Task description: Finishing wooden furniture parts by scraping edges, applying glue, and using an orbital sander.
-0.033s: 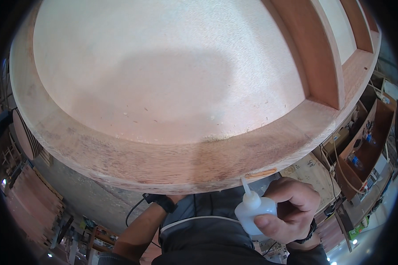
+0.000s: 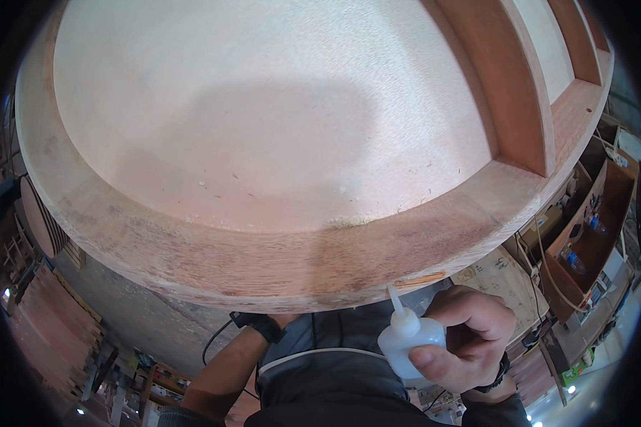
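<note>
My right hand (image 2: 473, 334) is closed round a small translucent white squeeze bottle (image 2: 406, 359), thumb in front. The thin nozzle of the bottle points up at the near outer edge of a large wooden panel frame (image 2: 263, 267). Its tip touches or nearly touches that edge, beside a lighter, splintered strip of wood (image 2: 420, 280). My left hand (image 2: 285, 319) reaches beneath the frame's near edge. The fingers are hidden there, so what they touch does not show.
Inside the curved rim lies a pale flat panel (image 2: 263, 142) with wood crumbs. An upright wooden divider (image 2: 509, 85) crosses it at right. Beyond stand a wooden box (image 2: 598, 235) with plastic bottles and a marked board (image 2: 502, 285). Stacked planks (image 2: 53, 327) lie at lower left.
</note>
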`<action>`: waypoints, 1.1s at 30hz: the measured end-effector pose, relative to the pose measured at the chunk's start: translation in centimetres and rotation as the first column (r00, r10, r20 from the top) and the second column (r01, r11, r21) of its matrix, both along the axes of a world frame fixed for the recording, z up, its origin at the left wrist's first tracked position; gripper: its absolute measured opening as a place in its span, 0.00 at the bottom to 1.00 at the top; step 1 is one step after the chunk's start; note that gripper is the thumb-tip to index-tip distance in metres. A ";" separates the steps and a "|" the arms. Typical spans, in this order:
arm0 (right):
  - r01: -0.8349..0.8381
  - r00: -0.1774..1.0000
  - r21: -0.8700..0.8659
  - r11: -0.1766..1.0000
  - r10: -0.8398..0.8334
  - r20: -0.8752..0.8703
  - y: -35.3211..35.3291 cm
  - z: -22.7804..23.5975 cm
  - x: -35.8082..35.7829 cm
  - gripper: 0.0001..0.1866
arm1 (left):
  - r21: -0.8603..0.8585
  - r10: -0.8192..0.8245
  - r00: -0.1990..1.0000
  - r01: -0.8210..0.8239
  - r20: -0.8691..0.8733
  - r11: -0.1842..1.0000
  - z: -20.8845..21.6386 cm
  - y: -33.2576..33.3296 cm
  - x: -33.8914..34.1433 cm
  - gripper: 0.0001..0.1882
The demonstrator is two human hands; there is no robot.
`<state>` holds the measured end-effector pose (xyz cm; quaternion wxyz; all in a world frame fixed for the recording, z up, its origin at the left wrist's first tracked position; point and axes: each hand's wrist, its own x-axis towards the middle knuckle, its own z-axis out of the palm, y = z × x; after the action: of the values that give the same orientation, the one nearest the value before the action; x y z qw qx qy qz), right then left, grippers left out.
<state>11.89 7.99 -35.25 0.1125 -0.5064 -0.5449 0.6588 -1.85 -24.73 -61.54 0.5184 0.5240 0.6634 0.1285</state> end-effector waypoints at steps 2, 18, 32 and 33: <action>-0.002 1.000 0.002 1.000 0.002 -0.002 -0.1 -0.1 -0.1 0.16 | -0.028 0.001 1.000 -0.001 0.022 1.000 0.3 0.3 -0.1 0.20; 0.028 0.999 0.003 1.000 -0.028 0.020 -0.2 0.1 0.4 0.18 | -0.129 -0.018 0.999 0.022 0.036 0.991 0.9 1.4 -0.5 0.19; -0.008 1.000 -0.013 1.000 0.008 -0.011 -0.2 -0.3 -0.3 0.19 | -0.124 0.003 0.999 0.003 0.049 0.992 0.4 0.9 -0.4 0.21; -0.010 1.000 -0.013 1.000 0.010 -0.011 -0.2 -0.2 -0.3 0.19 | -0.123 0.004 0.999 0.002 0.051 0.992 0.5 0.9 -0.4 0.21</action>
<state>11.59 7.83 -35.49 0.1089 -0.5007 -0.5423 0.6658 -2.26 -23.86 -61.09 0.5664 0.4873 0.6568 0.1011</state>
